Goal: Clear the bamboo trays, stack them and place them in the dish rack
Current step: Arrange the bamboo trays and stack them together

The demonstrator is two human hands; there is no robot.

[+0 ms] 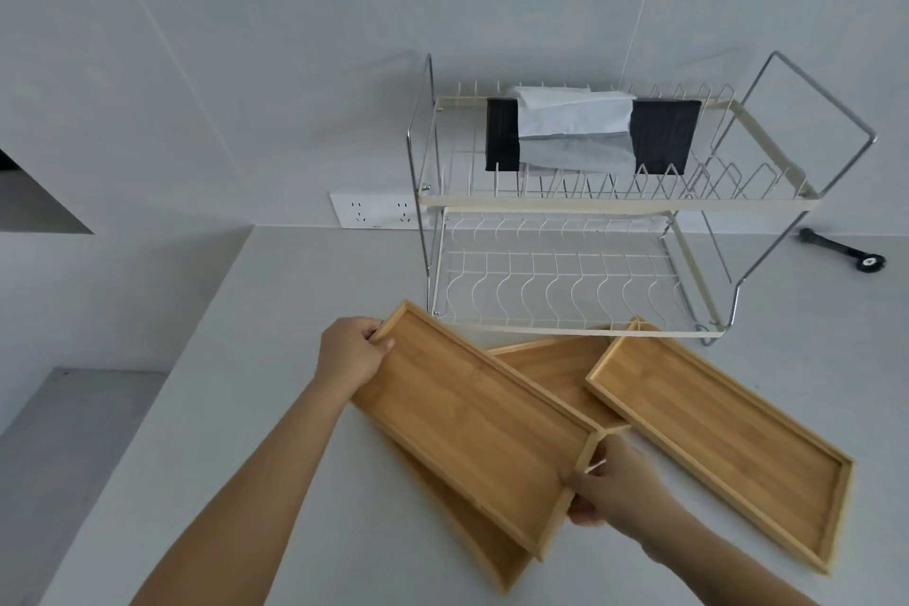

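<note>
Both my hands hold one long empty bamboo tray (pixel 472 413) slightly above the counter. My left hand (pixel 351 349) grips its far-left end and my right hand (pixel 610 482) grips its near-right end. A second tray (pixel 472 527) lies just under it, mostly hidden. A third tray (pixel 556 369) lies behind, partly covered. Another empty tray (pixel 723 438) lies to the right. The two-tier wire dish rack (pixel 565 207) stands behind the trays, its lower tier bare.
A black tissue box (pixel 590 133) with white tissue sits on the rack's upper tier. A black tool (pixel 843 251) lies on the counter at the right. A wall socket (pixel 376 210) is left of the rack. The counter edge (pixel 147 408) drops off at the left.
</note>
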